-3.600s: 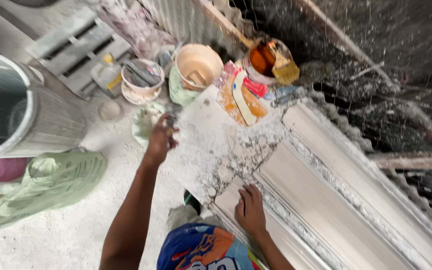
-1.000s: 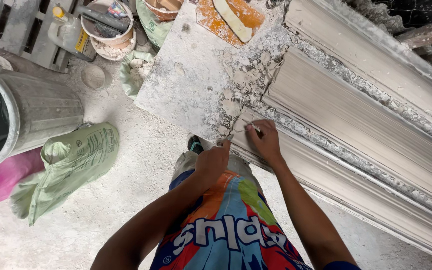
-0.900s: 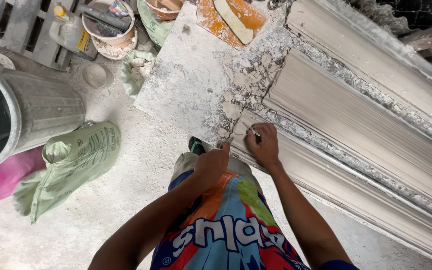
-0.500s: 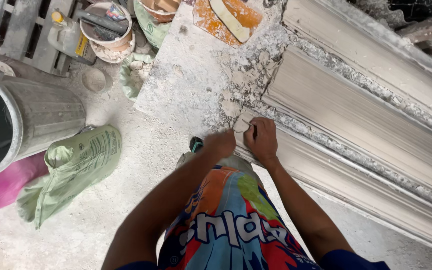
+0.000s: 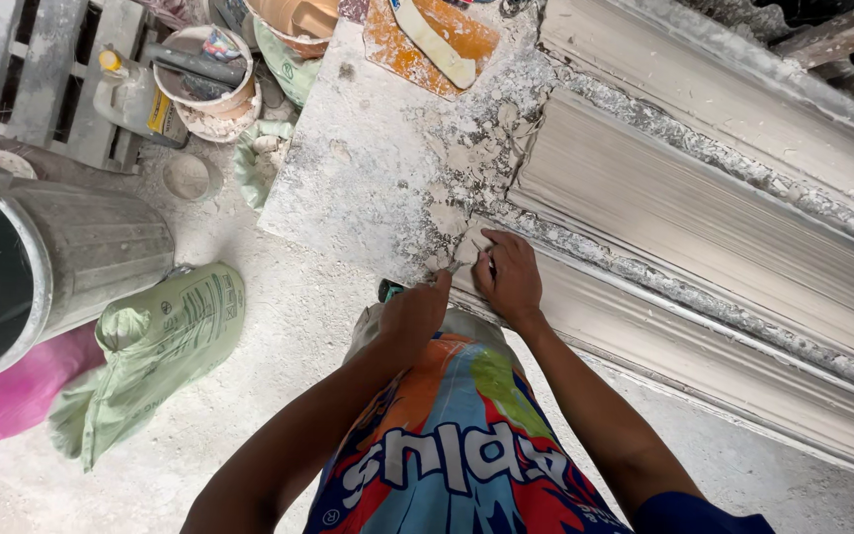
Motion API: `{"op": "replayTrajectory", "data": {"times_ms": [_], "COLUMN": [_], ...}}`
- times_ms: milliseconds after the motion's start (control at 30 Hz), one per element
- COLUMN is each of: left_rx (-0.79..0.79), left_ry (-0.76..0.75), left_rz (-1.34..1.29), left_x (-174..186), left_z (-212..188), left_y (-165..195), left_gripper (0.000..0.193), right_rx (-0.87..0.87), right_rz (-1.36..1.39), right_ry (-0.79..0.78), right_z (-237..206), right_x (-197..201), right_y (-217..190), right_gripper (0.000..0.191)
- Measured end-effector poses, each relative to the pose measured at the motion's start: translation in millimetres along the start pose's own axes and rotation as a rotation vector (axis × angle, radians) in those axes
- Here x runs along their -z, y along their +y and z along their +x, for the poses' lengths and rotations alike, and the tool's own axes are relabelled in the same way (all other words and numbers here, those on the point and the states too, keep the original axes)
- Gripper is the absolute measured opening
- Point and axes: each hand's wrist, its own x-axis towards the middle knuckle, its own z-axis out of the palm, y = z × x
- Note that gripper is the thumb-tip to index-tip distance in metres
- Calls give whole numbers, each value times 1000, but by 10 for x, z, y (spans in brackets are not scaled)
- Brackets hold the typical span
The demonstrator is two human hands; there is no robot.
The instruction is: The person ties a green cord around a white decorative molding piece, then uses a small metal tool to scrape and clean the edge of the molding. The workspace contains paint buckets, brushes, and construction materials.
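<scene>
From the head camera I look straight down. My right hand lies palm-down on the near end of the long plaster moulding, fingers curled and pressed together around something thin and dark; I cannot tell what it is, or how firmly it is held. My left hand sits just beside it, touching the edge where the moulding meets the flat slab. Its fingers are bent inward with the tips at the crumbly plaster bits; whether they pinch anything I cannot tell.

The moulding runs from my hands away to the right edge of the view, ribbed and pale, with rough crusted plaster along its seams. The slab lies to its left, dusty and spattered. At its far end rests an orange board with a pale scraper blade lying on it.

Below my arms I see my colourful printed shorts.

To the left on the dusty floor stands a grey metal bin, with a pale green sack slumped against its base and a pink cloth next to that. Farther up, a white bucket holds tools, beside a plastic bottle lying on a grey pallet.
</scene>
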Motion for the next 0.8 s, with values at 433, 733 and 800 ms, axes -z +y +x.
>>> {"op": "replayTrajectory", "data": {"times_ms": [433, 733, 800], "left_rx": [-30, 13, 35], "left_ry": [-81, -16, -91], "left_rz": [57, 85, 78], "left_x": [236, 80, 80], "left_z": [88, 152, 243], "left_y": [-73, 78, 125], "left_gripper": [30, 28, 30], "right_rx": [-5, -47, -26], "right_rz": [41, 31, 20], "right_ry": [19, 2, 10], "right_z": [-20, -10, -16], "right_x": [-17, -87, -99], "right_y": [32, 65, 82], "right_gripper": [9, 13, 10]}}
